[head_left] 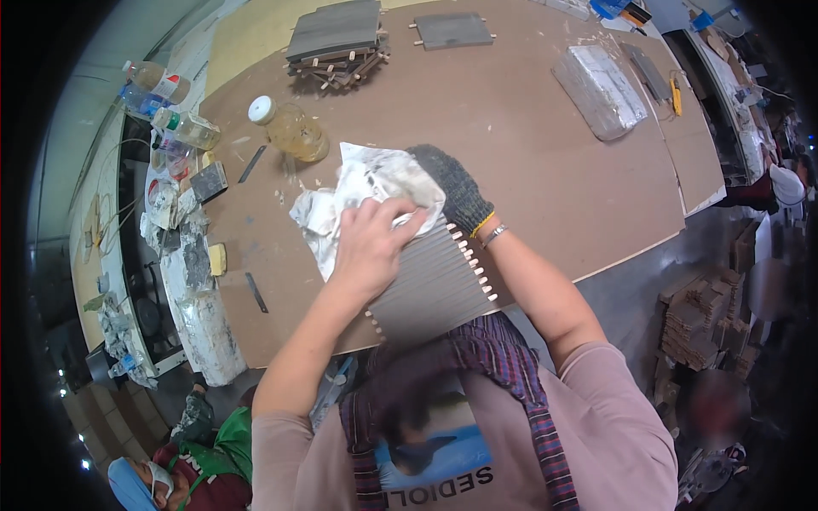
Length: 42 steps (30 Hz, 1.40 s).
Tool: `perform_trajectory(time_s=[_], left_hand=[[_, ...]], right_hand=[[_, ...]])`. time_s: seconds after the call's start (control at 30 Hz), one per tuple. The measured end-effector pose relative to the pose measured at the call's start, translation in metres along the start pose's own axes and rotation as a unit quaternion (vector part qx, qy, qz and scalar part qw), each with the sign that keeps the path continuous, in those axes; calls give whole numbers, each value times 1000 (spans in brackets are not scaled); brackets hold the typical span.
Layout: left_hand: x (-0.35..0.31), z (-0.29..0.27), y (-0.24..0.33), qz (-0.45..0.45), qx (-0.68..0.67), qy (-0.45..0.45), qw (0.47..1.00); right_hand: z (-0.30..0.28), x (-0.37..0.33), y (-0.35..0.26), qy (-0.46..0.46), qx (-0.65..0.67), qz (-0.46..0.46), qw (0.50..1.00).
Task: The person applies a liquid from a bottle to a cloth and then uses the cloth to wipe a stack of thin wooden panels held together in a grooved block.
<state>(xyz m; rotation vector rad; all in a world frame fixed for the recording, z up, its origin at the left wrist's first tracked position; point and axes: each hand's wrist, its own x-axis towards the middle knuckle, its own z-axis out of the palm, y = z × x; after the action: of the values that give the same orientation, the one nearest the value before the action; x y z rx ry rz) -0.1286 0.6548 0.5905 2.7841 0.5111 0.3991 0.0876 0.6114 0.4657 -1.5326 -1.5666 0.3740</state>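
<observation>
A white rag (388,175) with dark smudges lies bunched over the far part of a row of thin grey slats (430,285), packed face to face. Short pale wooden pegs (470,263) stick out along the row's right and left sides. My bare left hand (375,238) presses on the rag with bent fingers, closed on its folds. My right hand (456,187) wears a dark grey knitted glove with a yellow cuff. It rests against the far right end of the row, its fingers partly hidden by the rag.
Grey pegged panels (336,38) are piled at the back, with a single panel (454,31) beside them. A white-capped jar (294,132) of yellowish liquid stands left of the rag. A plastic-wrapped block (601,92) and yellow cutter (676,95) lie right. Bottles (187,128) line the left edge.
</observation>
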Motion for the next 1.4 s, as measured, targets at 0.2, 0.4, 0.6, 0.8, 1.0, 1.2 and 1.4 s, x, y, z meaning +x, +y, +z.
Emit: perform_trajectory(time_s=[0.2,0.4,0.6,0.8,1.0,1.2,1.4], left_hand=[[-29,-18,-5,-62,28,-33,997],[29,19,20,-16,16,37,999],[-4,8,10,-70,79,63,992],[-2,0,3,-39,76,42,995],[20,22,10,-18,77,75,994],[-13,-9,-6,-29,110,31,993],[40,18,19,16,90,46,995]], right_hand=[[-3,0,1,-14,-4,42,999],[-1,1,-7,-27,126,69,989],[11,-5,3,19,-40,30,999],[6,-3,5,22,-32,6,999],[10,-2,4,21,-8,12,1000],[10,0,12,24,-22,5,999],[-1,3,-13,7,10,42,999]])
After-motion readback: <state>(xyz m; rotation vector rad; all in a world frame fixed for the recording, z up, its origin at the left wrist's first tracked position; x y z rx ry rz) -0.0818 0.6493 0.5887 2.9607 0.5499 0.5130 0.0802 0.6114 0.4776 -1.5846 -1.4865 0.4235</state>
